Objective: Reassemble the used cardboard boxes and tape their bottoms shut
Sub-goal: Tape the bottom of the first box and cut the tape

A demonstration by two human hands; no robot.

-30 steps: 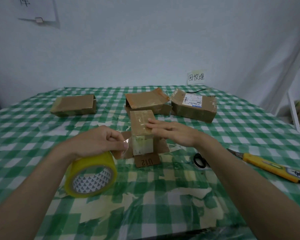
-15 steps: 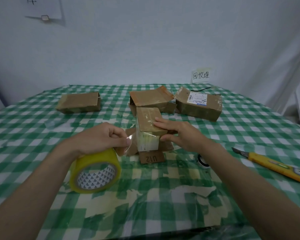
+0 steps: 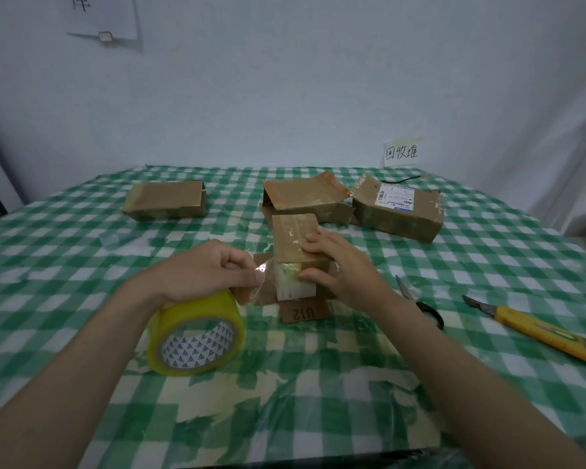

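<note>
Left hand (image 3: 210, 269) pinches the tape end (image 3: 263, 277) off the roll (image 3: 197, 336), the small box (image 3: 296, 252) just right of those fingers, its long axis running away, right hand (image 3: 339, 265) clamping it

In the centre of the frame a small brown cardboard box (image 3: 296, 262) stands on a green-and-white checked tablecloth (image 3: 318, 384), its lower flaps spread flat. The right hand (image 3: 339, 269) grips its right side, fingers on top. The left hand (image 3: 210, 272) pinches the clear tape end, and a yellow tape roll (image 3: 195, 336) hangs at the wrist. Three more brown boxes (image 3: 166, 204) lie in the upper middle. A yellow utility knife (image 3: 538, 330) lies at right.
</note>
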